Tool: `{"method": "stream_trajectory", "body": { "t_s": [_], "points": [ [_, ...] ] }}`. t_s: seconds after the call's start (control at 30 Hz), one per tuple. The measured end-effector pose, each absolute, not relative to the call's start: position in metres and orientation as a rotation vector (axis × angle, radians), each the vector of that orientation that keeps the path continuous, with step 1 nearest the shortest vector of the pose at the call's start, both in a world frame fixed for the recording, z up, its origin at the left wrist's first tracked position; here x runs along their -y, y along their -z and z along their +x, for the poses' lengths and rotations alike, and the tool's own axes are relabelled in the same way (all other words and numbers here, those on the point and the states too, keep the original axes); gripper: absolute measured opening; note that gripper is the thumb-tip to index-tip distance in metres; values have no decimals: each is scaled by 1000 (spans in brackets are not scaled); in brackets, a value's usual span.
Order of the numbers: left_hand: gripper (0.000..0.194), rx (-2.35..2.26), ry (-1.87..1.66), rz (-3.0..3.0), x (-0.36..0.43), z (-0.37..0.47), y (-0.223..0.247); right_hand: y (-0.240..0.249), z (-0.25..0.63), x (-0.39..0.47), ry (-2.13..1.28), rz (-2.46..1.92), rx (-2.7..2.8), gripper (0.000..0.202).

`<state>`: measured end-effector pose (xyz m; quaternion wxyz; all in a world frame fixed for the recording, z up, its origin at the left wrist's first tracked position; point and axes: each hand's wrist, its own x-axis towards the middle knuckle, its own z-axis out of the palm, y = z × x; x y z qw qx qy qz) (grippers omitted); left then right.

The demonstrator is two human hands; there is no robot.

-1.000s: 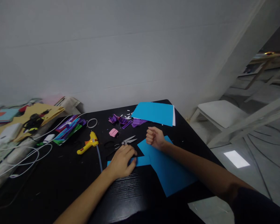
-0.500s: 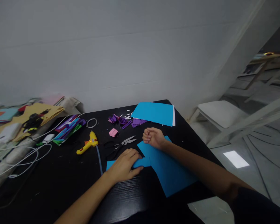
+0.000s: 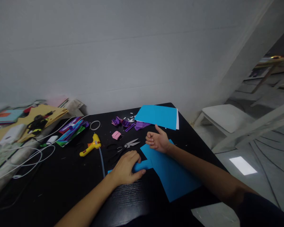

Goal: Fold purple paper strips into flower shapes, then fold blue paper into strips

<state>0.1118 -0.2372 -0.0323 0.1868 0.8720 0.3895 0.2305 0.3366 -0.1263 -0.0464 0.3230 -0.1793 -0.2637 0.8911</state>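
Note:
My left hand [image 3: 127,167] rests on a blue paper strip [image 3: 144,165]. Thumb and fingers close around the strip, which bulges up between them. Over the far end of a larger blue paper sheet [image 3: 172,176] hovers my right hand [image 3: 158,141], palm turned up, fingers loosely curled and thumb apart, with nothing visible in it. The strip's right end meets the edge of that sheet. Beyond my left hand lie black-handled scissors [image 3: 130,144], blades partly apart. A yellow glue gun [image 3: 92,146] lies farther left.
Pink paper [image 3: 116,135], crumpled purple paper [image 3: 124,123] and white scraps lie toward the wall. A stack topped with blue paper [image 3: 157,116] sits at the far right. Coloured strips [image 3: 72,129], a grey ring [image 3: 95,125] and white cables [image 3: 38,154] are leftward. A white chair [image 3: 223,116] stands right.
My right thumb has lifted away from the curled fingers, and that hand has loosened. Under my left hand the strip now bulges upward more. The view has shifted slightly.

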Motion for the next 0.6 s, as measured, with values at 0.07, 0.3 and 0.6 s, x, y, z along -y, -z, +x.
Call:
{"method": "stream_trajectory", "body": {
  "t_s": [0.07, 0.3, 0.6],
  "points": [
    [27, -1026, -764, 2417, 239, 113, 32, 47, 341, 124, -2541, -256, 796, 66],
    [53, -579, -643, 1911, 265, 135, 18, 28, 319, 157, -3449, 1059, 1707, 69],
    [45, -39, 305, 996, 252, 152, -1, -14, 267, 211, -3424, 1630, 2117, 35]
  ]
}}
